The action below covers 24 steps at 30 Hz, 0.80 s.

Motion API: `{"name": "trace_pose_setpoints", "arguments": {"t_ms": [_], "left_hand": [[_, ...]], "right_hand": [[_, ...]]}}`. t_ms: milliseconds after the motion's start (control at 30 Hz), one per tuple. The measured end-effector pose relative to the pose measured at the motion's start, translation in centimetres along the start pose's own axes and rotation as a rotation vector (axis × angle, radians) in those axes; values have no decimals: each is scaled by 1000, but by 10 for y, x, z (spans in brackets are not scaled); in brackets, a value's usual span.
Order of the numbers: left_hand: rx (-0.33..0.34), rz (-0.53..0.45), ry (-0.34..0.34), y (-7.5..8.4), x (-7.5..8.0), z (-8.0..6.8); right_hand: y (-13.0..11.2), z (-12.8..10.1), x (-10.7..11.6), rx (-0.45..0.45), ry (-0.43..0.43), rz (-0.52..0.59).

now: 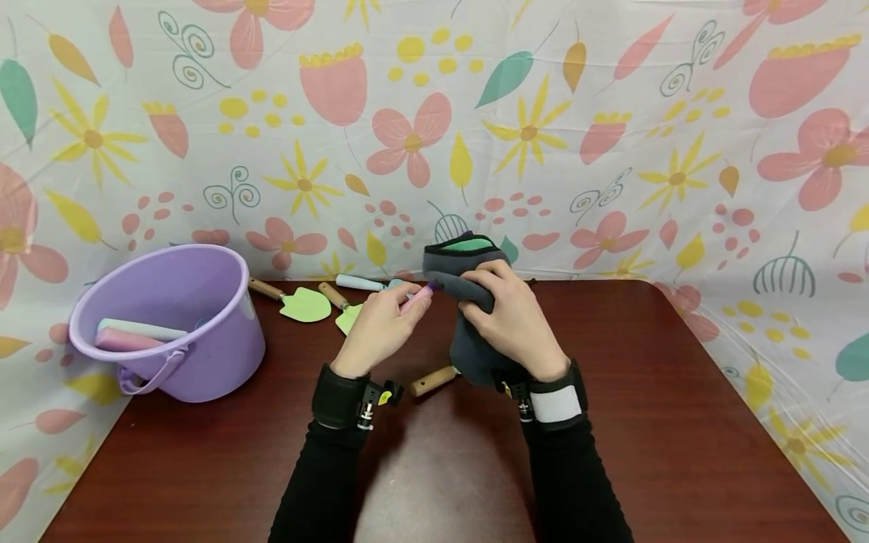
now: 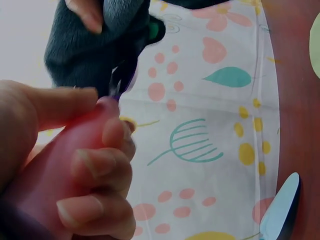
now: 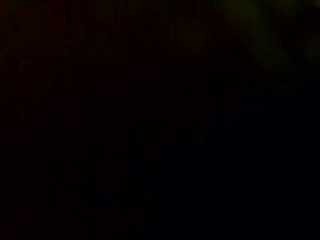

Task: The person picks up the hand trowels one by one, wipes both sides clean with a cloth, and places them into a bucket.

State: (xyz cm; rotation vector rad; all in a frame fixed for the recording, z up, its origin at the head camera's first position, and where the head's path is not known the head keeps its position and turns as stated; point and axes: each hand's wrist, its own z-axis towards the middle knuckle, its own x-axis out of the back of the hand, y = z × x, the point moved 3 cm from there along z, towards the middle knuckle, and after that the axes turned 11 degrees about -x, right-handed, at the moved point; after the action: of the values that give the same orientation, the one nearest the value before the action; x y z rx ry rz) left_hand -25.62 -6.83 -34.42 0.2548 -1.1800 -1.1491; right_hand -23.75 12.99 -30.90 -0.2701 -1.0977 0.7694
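Right hand [image 1: 512, 320] clutches a dark grey fleece pouch [image 1: 468, 302]; left hand [image 1: 380, 328] pinches a pink handled tool [image 2: 60, 170], tip hidden. Right wrist view black.

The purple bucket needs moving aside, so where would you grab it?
Take the purple bucket by its handle, which hangs folded down against the front wall. Come from the front and hook fingers under it; the rim is wide for one hand.

Head view bright; left wrist blurred; right wrist black.
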Motion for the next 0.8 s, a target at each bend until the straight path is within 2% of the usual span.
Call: {"name": "trace_pose_setpoints", "arguments": {"t_ms": [167,300,500,800], "left_hand": [[-20,25,23,1,0,2],[-11,31,28,2,2,0],[-22,7,23,4,1,1],[-12,-11,8,7,0,-1]], "right_hand": [[-5,0,-11,1,-86,-23],[-4,1,-13,-41,-96,-17],[8,3,-5,-131,-42,3],[28,3,13,-181,90,58]]}}
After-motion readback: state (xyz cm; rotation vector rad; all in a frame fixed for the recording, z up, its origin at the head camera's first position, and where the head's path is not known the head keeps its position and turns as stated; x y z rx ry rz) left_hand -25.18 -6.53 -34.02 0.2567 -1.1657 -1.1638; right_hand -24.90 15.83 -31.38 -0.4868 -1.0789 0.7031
